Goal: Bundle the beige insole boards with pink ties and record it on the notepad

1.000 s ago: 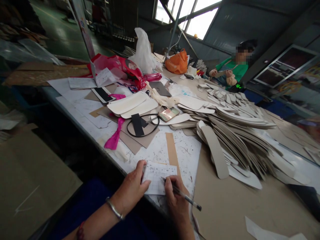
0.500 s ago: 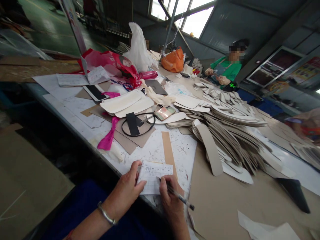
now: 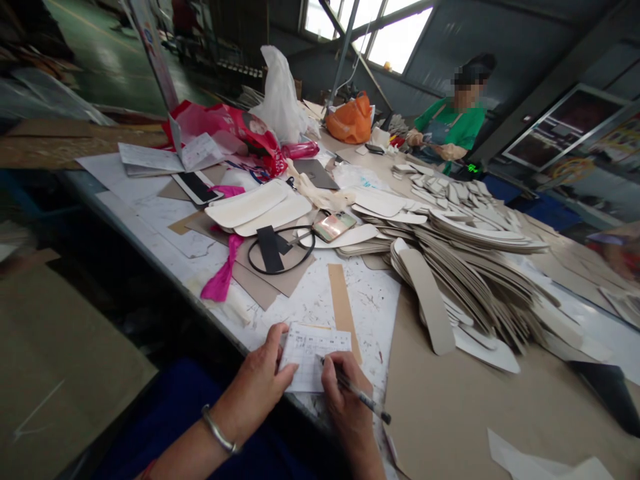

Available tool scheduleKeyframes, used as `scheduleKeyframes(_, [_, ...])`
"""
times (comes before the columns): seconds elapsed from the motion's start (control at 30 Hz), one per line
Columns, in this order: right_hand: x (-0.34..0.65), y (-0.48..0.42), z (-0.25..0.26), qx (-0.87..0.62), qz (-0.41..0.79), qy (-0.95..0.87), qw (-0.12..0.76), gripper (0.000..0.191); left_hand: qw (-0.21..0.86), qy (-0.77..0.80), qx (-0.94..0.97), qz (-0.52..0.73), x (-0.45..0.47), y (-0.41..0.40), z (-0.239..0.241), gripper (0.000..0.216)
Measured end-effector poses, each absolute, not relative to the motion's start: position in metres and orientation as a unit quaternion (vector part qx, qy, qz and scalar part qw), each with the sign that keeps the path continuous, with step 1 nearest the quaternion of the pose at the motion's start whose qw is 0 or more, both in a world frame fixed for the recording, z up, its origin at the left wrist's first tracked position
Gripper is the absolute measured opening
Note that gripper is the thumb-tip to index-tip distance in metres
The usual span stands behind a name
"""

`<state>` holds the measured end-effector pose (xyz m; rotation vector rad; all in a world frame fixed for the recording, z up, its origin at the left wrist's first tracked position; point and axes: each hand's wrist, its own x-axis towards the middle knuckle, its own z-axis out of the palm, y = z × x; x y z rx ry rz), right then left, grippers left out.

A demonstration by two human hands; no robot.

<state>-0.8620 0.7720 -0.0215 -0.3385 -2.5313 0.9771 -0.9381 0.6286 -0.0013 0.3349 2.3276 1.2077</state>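
A small white slip of paper (image 3: 313, 353) with a printed grid lies at the near edge of the table (image 3: 150, 220). My left hand (image 3: 263, 387) presses its left edge with thumb and fingers; a silver bangle circles that wrist. My right hand (image 3: 347, 400) grips a dark pen (image 3: 357, 393), whose tip rests on the slip. A narrow brown cardboard strip (image 3: 343, 310) lies just beyond the paper.
A big fanned heap of grey insole-shaped cards (image 3: 470, 267) fills the table to the right. A black loop strap (image 3: 280, 247), a phone (image 3: 333, 225), a pink ribbon (image 3: 220, 280), bags and papers lie farther back. A person in green (image 3: 450, 130) works at the far end.
My hands stay on the slip and the pen. Only the camera view has shifted slightly; the person at the far end has moved a little.
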Motion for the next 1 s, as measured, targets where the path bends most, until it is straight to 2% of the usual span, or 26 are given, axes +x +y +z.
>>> scheduleKeyframes(0.73, [-0.8637, 0.7732, -0.0243, -0.117, 0.357, -0.903, 0.211, 0.02, 0.245, 0.863, 0.133, 0.422, -0.9379, 0.6302, -0.0005, 0.043])
scheduleKeyframes(1.0, [-0.8622, 0.7727, -0.0185, -0.135, 0.367, -0.886, 0.249, 0.02, 0.243, 0.855, 0.129, 0.44, -0.9376, 0.6286, -0.0004, 0.042])
